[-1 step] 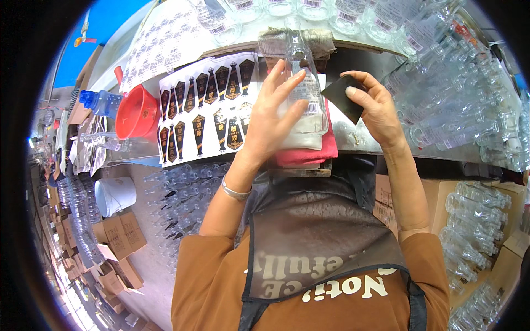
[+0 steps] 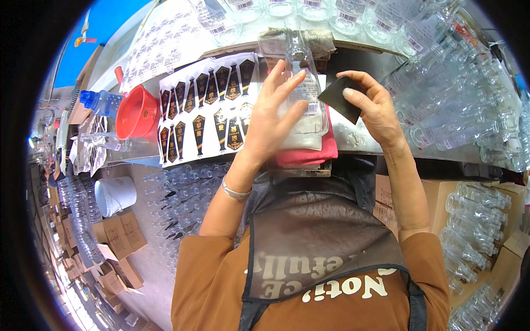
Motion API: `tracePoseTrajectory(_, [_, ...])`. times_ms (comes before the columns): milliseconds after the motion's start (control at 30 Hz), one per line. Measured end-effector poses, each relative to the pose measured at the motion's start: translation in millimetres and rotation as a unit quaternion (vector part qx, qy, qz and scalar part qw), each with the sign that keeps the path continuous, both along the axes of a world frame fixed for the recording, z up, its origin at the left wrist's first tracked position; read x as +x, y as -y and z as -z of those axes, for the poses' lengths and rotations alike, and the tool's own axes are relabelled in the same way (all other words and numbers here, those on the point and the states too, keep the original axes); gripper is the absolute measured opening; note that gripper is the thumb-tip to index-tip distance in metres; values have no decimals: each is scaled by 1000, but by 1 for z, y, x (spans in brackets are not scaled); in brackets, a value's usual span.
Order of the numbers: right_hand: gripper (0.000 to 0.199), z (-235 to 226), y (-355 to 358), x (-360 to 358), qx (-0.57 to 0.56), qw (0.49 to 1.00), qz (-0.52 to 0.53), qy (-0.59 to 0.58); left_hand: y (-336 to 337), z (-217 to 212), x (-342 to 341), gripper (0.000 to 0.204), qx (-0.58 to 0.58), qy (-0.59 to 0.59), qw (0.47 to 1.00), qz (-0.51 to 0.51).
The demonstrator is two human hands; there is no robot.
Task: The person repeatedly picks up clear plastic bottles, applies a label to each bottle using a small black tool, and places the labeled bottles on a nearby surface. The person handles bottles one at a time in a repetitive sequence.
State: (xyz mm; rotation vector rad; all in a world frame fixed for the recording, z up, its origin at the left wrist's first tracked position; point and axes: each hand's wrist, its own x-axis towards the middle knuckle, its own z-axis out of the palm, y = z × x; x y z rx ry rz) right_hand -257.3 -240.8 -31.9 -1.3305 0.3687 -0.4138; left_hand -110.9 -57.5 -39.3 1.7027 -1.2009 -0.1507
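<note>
A clear glass bottle (image 2: 316, 120) lies on its side, neck pointing away from me. Printed lettering and a barcode show on its upper face. Beneath it is a pad with white cloth and a red cloth (image 2: 306, 158), and its neck lies on a grey rolled cloth (image 2: 324, 39). Over the left side of the bottle, my left hand (image 2: 268, 113) is open with fingers spread; whether it touches the glass I cannot tell. My right hand (image 2: 374, 105) pinches a thin, dark, square flat scraper (image 2: 341, 101) between thumb and fingers, just right of the bottle.
Left of the bottle lies a sheet of black-and-gold stickers (image 2: 208, 105), beside a red plastic dipper (image 2: 132, 117) and a blue-capped bottle (image 2: 102, 102). Clear bottles (image 2: 447, 105) crowd the right side; others stand along the back. Cartons (image 2: 124, 234) and a white bucket (image 2: 115, 196) sit lower left.
My right hand has shifted slightly left with the dark scraper, bringing its corner nearer the bottle. The left hand and the bottle look unmoved.
</note>
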Motion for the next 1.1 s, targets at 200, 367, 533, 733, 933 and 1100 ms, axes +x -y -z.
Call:
tracePoseTrajectory(200, [30,-8,19,32,-284,956,80,8,2,-2,-1,50,3,-1,1000,2])
tracePoseTrajectory(367, [32,-41,12,44,-443,896,6,36,0,-1,0,63,7,-4,1000,-2])
tracePoseTrajectory(533, [30,-64,12,52,-438,897,-51,30,-22,-1,-6,107,44,1,999,27])
tracePoseTrajectory(733, [20,-63,-4,57,-664,732,62,143,-26,19,-19,120,4,-19,1000,2])
tracePoseTrajectory(933, [13,-74,-55,45,-641,737,-211,38,-22,20,-29,111,-77,41,994,-69])
tracePoseTrajectory(1100, [9,-80,-11,95,-748,654,54,99,-16,18,-32,117,-96,-16,993,-61])
